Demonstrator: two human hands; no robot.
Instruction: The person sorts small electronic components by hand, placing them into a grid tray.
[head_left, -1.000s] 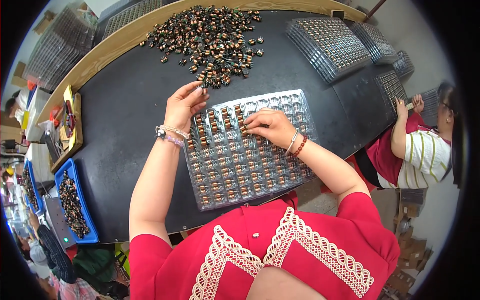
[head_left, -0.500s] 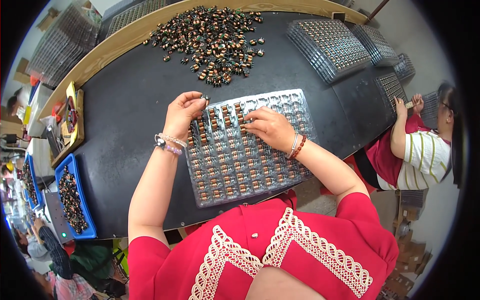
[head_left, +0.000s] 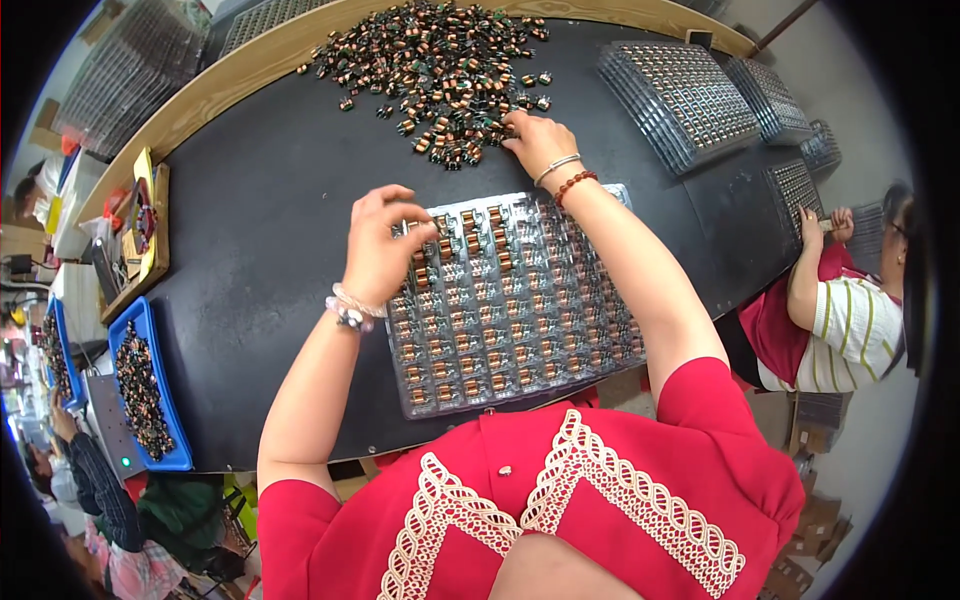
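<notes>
A clear plastic tray (head_left: 420, 385) of small pockets lies before me on the black table, many pockets holding copper-wound coils (head_left: 503, 258). My left hand (head_left: 385, 235) is over the tray's far left corner, thumb and fingers curled together; whatever lies between the fingertips is hidden. My right hand (head_left: 543, 145) reaches beyond the tray to the near right edge of a heap of loose coils (head_left: 440, 70). Its thumb and fingertips are closed on a coil there, mostly covered by the fingers.
Stacks of filled clear trays (head_left: 685, 100) stand at the far right, where a co-worker (head_left: 850, 300) handles another tray (head_left: 795, 190). At the left are a blue bin (head_left: 175, 420) of small parts and a wooden box (head_left: 150, 240). A wooden rim (head_left: 220, 85) borders the table's far side.
My right hand has left the tray and moved away from me to the heap. The left hand, which held a coil above the tray's corner, has come down lower over the pockets.
</notes>
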